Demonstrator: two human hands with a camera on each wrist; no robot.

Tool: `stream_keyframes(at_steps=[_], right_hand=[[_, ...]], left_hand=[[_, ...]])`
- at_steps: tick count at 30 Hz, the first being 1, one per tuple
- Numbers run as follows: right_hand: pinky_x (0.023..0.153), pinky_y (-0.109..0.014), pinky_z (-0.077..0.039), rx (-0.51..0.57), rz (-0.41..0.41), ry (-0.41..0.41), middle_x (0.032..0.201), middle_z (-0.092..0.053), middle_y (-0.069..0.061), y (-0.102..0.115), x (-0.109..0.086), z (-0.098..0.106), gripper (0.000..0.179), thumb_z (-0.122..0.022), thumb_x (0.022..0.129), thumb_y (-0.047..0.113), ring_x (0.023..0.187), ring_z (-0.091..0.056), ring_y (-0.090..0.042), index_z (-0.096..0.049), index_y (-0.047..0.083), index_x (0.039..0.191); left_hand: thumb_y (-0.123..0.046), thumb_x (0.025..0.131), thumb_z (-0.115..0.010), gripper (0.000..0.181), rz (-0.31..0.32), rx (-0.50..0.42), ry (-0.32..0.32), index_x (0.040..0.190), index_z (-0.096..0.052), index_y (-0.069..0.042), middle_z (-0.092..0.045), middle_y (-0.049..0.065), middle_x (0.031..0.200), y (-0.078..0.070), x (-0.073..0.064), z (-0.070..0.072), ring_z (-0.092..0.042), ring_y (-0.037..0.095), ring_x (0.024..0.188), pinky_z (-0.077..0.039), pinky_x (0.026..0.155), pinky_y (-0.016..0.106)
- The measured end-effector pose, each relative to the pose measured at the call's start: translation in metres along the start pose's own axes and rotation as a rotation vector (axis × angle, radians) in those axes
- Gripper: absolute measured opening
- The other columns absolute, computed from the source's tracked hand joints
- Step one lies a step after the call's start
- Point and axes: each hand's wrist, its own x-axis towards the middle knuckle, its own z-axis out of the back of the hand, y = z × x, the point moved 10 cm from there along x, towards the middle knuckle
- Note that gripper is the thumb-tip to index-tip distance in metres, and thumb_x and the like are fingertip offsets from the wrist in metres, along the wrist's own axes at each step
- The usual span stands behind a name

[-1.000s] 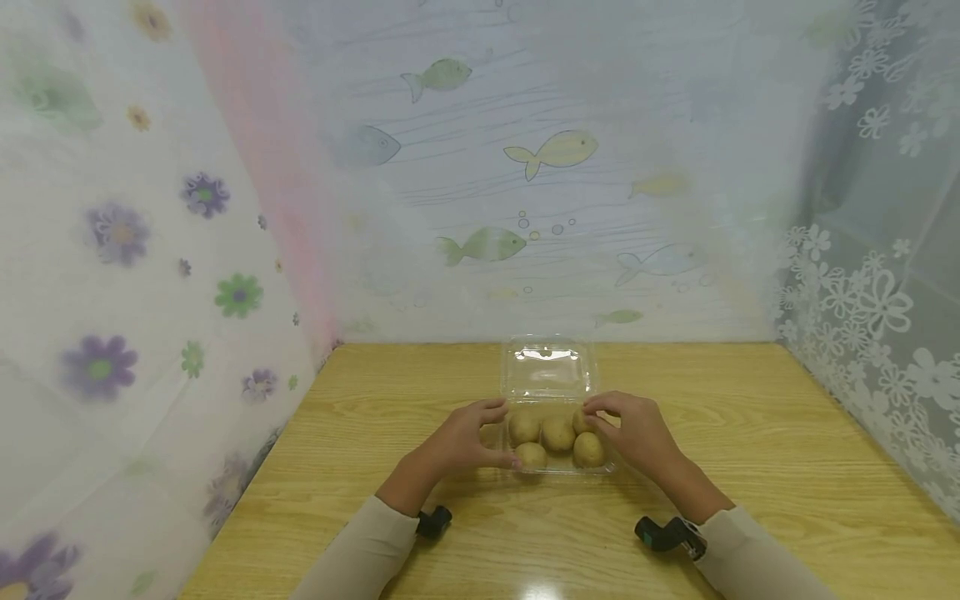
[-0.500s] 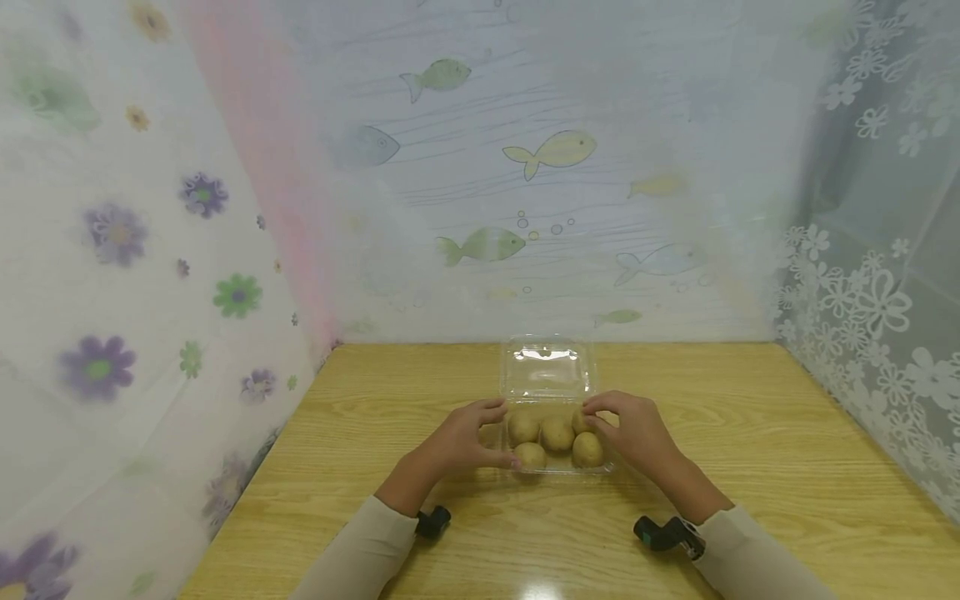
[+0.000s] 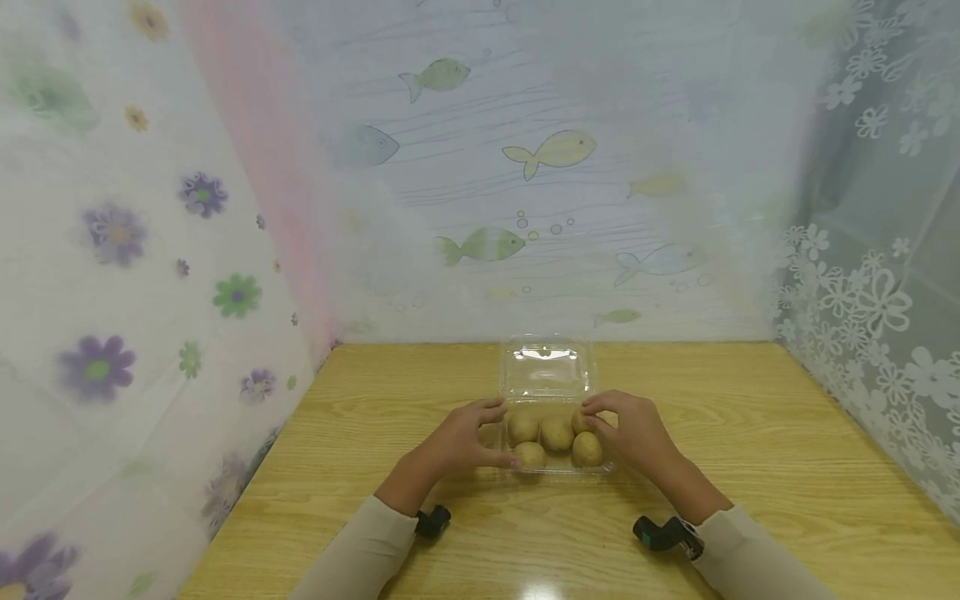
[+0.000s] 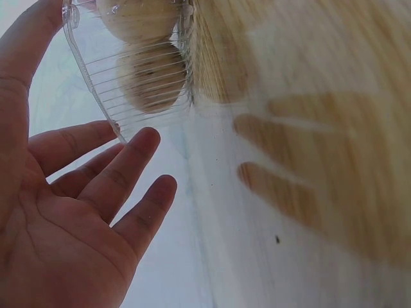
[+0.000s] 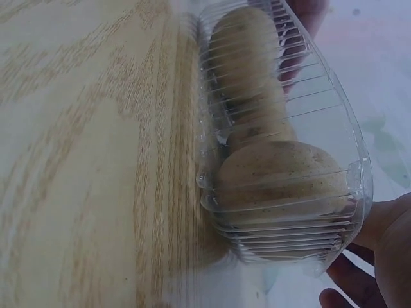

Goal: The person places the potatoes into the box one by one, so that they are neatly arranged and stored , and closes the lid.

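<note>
A clear plastic clamshell container point(image 3: 555, 472) stands on the table with its lid point(image 3: 547, 383) raised at the back. Several potatoes point(image 3: 557, 435) sit inside it. My left hand point(image 3: 459, 437) holds the container's left side, thumb at the front corner and index finger toward the back. In the left wrist view its other fingers point(image 4: 138, 215) spread free of the plastic. With thumb and fingertips, my right hand point(image 3: 637, 429) pinches the back right potato point(image 3: 580, 421), partly hidden by those fingertips. Another potato point(image 5: 276, 179) shows through the ribbed wall in the right wrist view.
The wood-grain table point(image 3: 420, 375) runs back to a curtain point(image 3: 450, 292) printed with fish. Flowered curtains point(image 3: 150, 333) hang on the left and right. Black camera mounts point(image 3: 663, 533) sit at both wrists.
</note>
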Motion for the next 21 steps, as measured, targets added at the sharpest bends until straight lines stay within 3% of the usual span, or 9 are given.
stream_keyframes(at_steps=[10, 21], right_hand=[[0.093, -0.047, -0.059, 0.016, -0.005, -0.006, 0.104, -0.079, -0.001, -0.0023, 0.0003, -0.0005, 0.011, -0.087, 0.083, 0.010, 0.102, -0.075, -0.026, -0.081, 0.010, 0.093], [0.093, -0.048, -0.059, 0.009, 0.007, -0.005, 0.105, -0.079, -0.001, -0.0019, 0.0003, 0.0014, 0.013, -0.087, 0.083, 0.012, 0.102, -0.075, -0.025, -0.082, 0.010, 0.095]], left_hand=[[-0.062, 0.077, -0.085, 0.108, 0.003, -0.025, 0.002, 0.161, -0.037, -0.013, -0.051, 0.006, 0.157, 0.0025, 0.0000, -0.0008, -0.043, 0.029, 0.149, -0.045, 0.115, 0.050], [-0.061, 0.077, -0.085, 0.107, -0.014, -0.015, -0.004, 0.160, -0.040, -0.012, -0.050, 0.006, 0.158, -0.0006, 0.0000, 0.0004, -0.043, 0.029, 0.149, -0.045, 0.115, 0.050]])
